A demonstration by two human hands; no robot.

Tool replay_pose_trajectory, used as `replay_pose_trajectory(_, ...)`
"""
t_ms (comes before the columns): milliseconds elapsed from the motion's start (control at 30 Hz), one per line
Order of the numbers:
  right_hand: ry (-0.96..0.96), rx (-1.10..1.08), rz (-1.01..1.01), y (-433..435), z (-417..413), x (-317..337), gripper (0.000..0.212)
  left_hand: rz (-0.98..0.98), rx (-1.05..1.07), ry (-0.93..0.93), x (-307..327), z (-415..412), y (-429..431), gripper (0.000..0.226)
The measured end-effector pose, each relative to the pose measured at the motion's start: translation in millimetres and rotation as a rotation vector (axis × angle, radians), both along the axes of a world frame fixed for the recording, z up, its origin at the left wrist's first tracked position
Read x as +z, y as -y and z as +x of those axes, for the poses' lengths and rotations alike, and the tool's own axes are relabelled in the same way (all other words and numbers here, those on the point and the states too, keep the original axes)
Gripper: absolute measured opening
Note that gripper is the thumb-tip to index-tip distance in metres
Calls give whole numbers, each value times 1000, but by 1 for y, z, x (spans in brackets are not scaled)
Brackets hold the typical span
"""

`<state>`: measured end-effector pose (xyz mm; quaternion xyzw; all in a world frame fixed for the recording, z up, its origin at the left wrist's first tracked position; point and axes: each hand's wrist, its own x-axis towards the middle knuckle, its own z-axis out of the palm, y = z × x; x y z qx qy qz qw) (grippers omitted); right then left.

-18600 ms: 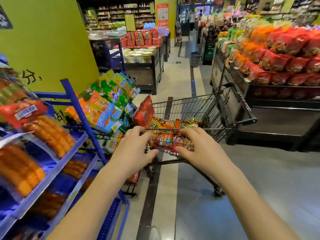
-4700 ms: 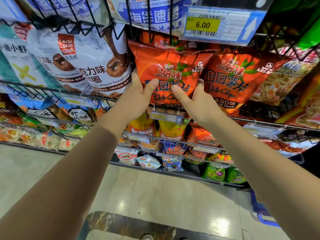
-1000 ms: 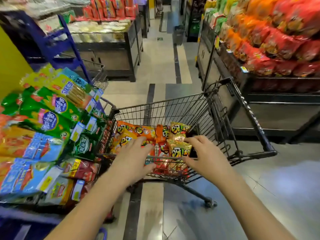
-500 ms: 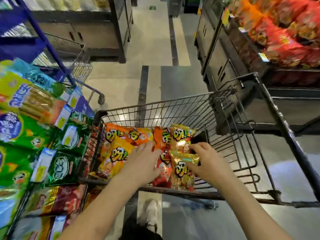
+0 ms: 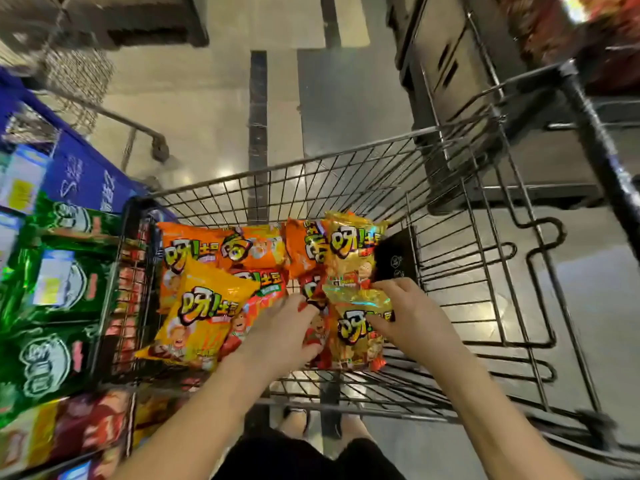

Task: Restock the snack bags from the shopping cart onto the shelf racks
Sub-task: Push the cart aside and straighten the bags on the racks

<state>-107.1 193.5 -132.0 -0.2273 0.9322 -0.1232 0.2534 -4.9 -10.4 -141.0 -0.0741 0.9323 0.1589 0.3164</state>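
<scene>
Both hands have sunk deeper into the shopping cart [image 5: 346,181] at frame centre. The right hand [image 5: 412,320] pinches a glossy golden snack bag [image 5: 351,341] by its crinkled top edge, thumb across the front. The left hand [image 5: 284,334] curls round a red bag [image 5: 312,289] just beside it. Eight bags show: three orange, one yellow, two red, two golden.

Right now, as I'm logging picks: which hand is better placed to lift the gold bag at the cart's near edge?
Right. The right hand holds that gold bag at its top; the left hand is on the red bag.
</scene>
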Motion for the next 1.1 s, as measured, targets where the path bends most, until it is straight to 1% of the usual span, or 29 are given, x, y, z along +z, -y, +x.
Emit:
replay_pose_trajectory(67,27,-8,-6,-7,-4,-14,60,15,11,18,-17,-5,-6,69)
replay_pose_trajectory(167,58,-26,-21,-18,-9,-29,57,122,83,73,-45,-12,-13,78)
replay_pose_trajectory(333,123,-78,-42,-30,-21,-44,60,404,423,266,-89,-29,-28,115)
replay_pose_trajectory(400,151,-99,-39,-31,-25,-50,58,491,523,310,-101,-35,-36,122)
replay_pose_trajectory(500,161,-133,-20,-34,-30,-60,58,595,668,340,-118,-43,-51,121)
replay_pose_trajectory(567,170,-132,0,-31,-31,-65,61,614,768,351,-130,-47,-57,126)
replay_pose_trajectory(600,179,-132,7,-30,-31,-67,62,614,783,345,-136,-48,-60,123)
replay_pose_trajectory(700,204,-144,8,-27,-29,-70,65,591,789,355,-143,-52,-68,100)
replay_pose_trajectory(733,210,-144,9,-27,-29,-71,66,595,801,363,-145,-53,-68,98)
replay_pose_trajectory(867,225,-152,2,-29,-30,-70,74,626,854,341,-149,-52,-65,106)
replay_pose_trajectory(967,233,-170,-23,-28,-33,-67,84,640,879,288,-146,-48,-60,97)
replay_pose_trajectory(1100,259,-190,-64,-26,-43,-64,96,586,835,212,-133,-40,-47,95)
